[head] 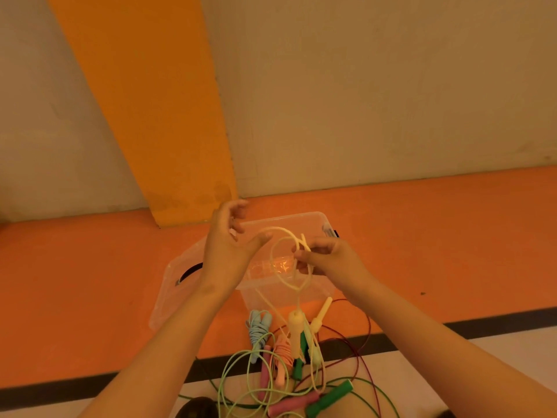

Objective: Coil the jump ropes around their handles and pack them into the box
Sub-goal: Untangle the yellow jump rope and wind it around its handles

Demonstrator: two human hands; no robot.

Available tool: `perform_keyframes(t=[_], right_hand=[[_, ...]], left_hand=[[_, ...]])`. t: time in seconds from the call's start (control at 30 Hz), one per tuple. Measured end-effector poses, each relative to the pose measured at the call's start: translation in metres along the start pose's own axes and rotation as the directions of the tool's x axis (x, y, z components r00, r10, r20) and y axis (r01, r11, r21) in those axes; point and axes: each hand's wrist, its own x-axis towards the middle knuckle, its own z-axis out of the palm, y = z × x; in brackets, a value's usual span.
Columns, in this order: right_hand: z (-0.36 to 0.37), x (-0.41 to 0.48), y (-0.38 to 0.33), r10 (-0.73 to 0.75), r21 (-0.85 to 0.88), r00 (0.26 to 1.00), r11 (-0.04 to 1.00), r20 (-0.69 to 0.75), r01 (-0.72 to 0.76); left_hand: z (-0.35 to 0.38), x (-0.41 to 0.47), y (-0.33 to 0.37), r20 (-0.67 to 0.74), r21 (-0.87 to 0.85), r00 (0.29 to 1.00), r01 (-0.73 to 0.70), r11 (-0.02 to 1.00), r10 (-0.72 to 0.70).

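- Your right hand pinches the cord of the yellow rope at the top of a loop, held up over the box. Your left hand is relaxed and wide, its thumb just beside the loop, gripping nothing.
- The yellow rope's two handles hang below that loop, near the front wall of the box. No turns of cord show round them, so I judge this rope's coiling barely begun.
- The box is clear plastic and stands on the orange floor. Through its walls it looks empty — nothing is packed yet.
- Done, as far as shows: a blue rope and a pink rope lie in the pile just in front of the box, each with its cord wound round its handles. They look ready to go in.
- Left to do: a light green cord sprawls in wide loops and a dark red cord arcs off to the right. Green handles and pink handles lie unwound among them.
- The pile is tangled, so you cannot count the loose ropes from here.
- Overall you are early in the job — two ropes coiled, one in your hands, several loose, none in the box.
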Motion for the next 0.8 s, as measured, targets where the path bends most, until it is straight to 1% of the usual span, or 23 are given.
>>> perform_keyframes(t=[0.03,0.1,0.17,0.2,0.27,0.37,0.43,0.53,0.6,0.67,0.8], right_hand=[[-0.002,0.000,-0.003,-0.004,0.043,1.000,0.999,-0.007,0.004],[-0.004,0.000,-0.009,-0.007,0.122,1.000,0.992,-0.009,0.008],[-0.005,-0.001,-0.012,-0.021,0.179,1.000,0.984,-0.007,0.022],[-0.005,-0.001,-0.013,-0.035,0.199,0.999,0.979,-0.002,0.035],[-0.004,-0.001,-0.015,-0.065,0.216,0.998,0.975,0.013,0.061],[-0.004,-0.001,-0.014,-0.077,0.219,0.997,0.973,0.006,0.074],[-0.006,0.000,-0.012,-0.069,0.200,0.998,0.977,-0.001,0.068],[-0.010,0.001,-0.008,-0.044,0.102,0.999,0.994,0.005,0.044],[-0.010,0.001,-0.004,-0.018,0.084,1.000,0.996,0.005,0.018],[-0.009,0.000,0.000,0.010,0.063,1.000,0.998,0.021,-0.012],[-0.005,-0.003,0.009,0.055,0.002,0.993,0.998,0.101,-0.055]], left_hand=[[0.000,-0.001,-0.001,0.018,0.005,1.000,-0.018,1.000,0.018],[0.003,-0.004,0.000,0.155,-0.007,0.988,-0.012,1.000,0.013],[0.012,-0.012,0.001,0.329,0.029,0.944,0.012,1.000,-0.021],[0.017,-0.015,-0.001,0.394,0.057,0.918,0.014,0.998,-0.035],[0.027,-0.021,-0.005,0.455,0.099,0.889,0.009,0.995,-0.053],[0.033,-0.020,-0.009,0.434,0.155,0.898,-0.002,0.988,-0.067],[0.033,-0.017,-0.008,0.391,0.132,0.919,0.008,0.991,-0.059],[0.030,-0.012,-0.002,0.299,0.026,0.953,0.034,0.999,-0.040],[0.026,-0.008,0.000,0.250,-0.055,0.968,0.049,0.997,-0.034],[0.024,-0.006,0.004,0.221,-0.121,0.975,0.063,0.991,-0.035],[0.020,-0.005,0.014,0.196,-0.248,0.980,0.081,0.965,-0.032]])
